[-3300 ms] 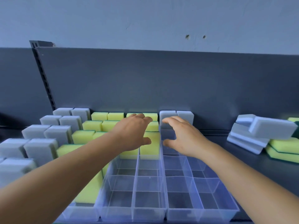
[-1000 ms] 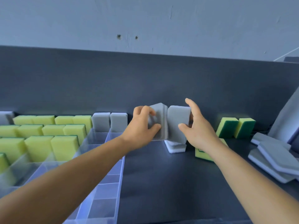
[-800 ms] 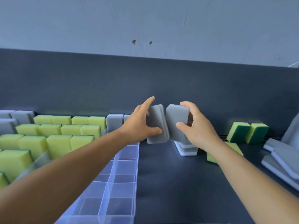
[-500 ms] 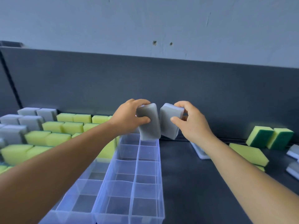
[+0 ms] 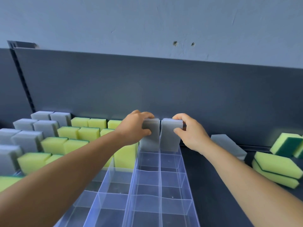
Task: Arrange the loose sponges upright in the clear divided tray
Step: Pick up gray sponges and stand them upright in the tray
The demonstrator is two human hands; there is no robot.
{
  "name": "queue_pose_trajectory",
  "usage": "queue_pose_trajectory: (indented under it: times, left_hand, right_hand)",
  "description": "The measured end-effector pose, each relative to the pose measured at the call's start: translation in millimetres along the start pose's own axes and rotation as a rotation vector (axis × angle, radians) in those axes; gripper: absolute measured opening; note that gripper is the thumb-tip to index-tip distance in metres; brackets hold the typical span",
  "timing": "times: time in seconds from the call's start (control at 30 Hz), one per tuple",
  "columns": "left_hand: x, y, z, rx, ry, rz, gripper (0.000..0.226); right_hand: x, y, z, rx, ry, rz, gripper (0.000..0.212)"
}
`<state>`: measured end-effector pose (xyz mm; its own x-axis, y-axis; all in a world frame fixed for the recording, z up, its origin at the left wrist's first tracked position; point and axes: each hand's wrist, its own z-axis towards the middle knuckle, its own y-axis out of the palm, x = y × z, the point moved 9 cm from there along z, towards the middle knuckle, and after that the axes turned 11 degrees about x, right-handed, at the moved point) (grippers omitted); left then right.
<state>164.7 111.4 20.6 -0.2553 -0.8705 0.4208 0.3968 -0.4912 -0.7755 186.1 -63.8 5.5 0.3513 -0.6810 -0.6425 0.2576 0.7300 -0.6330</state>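
hands (image 5: 136, 128) (image 5: 191, 133) seating grey sponges (image 5: 150, 136), tray (image 5: 161, 185) back edge

Your left hand (image 5: 134, 128) and right hand (image 5: 191, 133) each grip one sponge, and the left sponge (image 5: 150, 136) and right sponge (image 5: 169, 135) stand upright side by side in the two rearmost compartments of the tray's (image 5: 161, 192) right-hand section, against the back panel (image 5: 164, 89). To your left, rows of upright sponges (image 5: 78, 136) fill the tray. To your right, loose sponges (image 5: 275, 167) lie stacked on the shelf (image 5: 218, 202), one flat sponge (image 5: 227, 145) nearer the tray.
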Motion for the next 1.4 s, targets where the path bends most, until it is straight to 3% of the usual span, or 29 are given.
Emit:
queue_pose_trajectory:
  times: [0.27,0.47,0.63,1.0,1.4]
  left_hand:
    - [6,26,3,-0.090,0.094,0.305,0.046]
    - [10,44,-3,-0.153,0.132,0.498,0.028]
    - [19,40,-2,-0.182,0.155,0.567,0.035]
    - [93,49,-5,-0.060,0.301,0.418,0.066]
    - [176,128,-8,-0.160,0.331,0.273,0.055]
  right_hand:
    - [5,16,-2,-0.058,-0.086,-0.221,0.035]
    - [8,21,-7,-0.107,-0.083,-0.281,0.035]
    - [5,15,-13,-0.129,-0.102,-0.299,0.051]
    - [13,-40,-32,-0.072,-0.168,-0.376,0.062]
    - [113,-107,-43,-0.017,0.059,-0.444,0.055]
